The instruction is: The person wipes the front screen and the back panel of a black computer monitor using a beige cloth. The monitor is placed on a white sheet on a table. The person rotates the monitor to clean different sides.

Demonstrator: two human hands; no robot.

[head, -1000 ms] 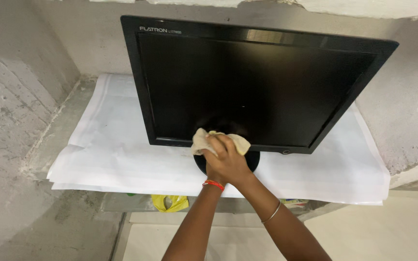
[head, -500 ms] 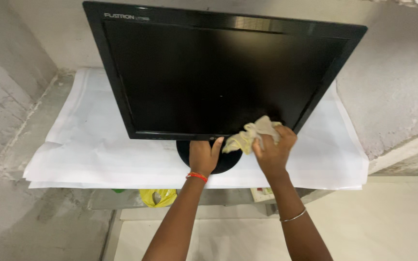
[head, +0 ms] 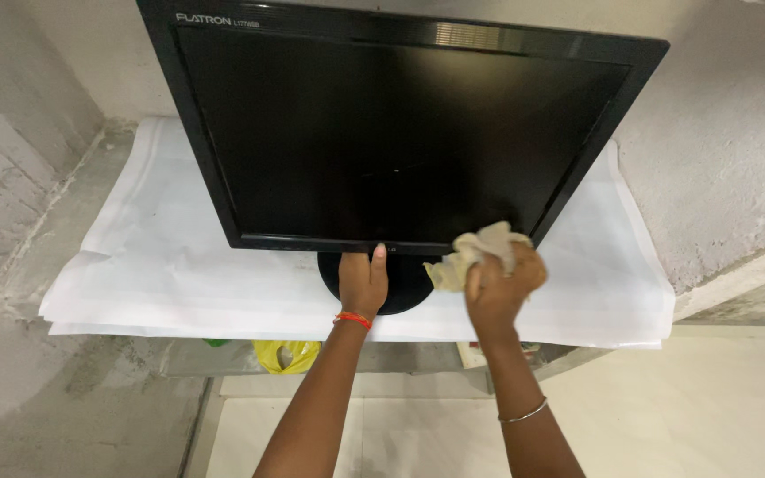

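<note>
A black flat monitor (head: 400, 124) with a dark screen stands on a round black base (head: 405, 279) on a shelf covered with white paper (head: 179, 265). My left hand (head: 363, 281) rests on the base, its thumb touching the monitor's lower bezel. My right hand (head: 499, 283) grips a crumpled beige cloth (head: 475, 252) and presses it against the lower right corner of the bezel.
Rough grey concrete walls (head: 19, 159) close in the shelf on the left, back and right. A yellow bag (head: 287, 356) lies under the shelf's front edge. A pale floor (head: 683, 407) shows below.
The cloth was under both hands at the middle of the lower bezel. My right hand carried it to the lower right corner, and my left hand stayed by the base.
</note>
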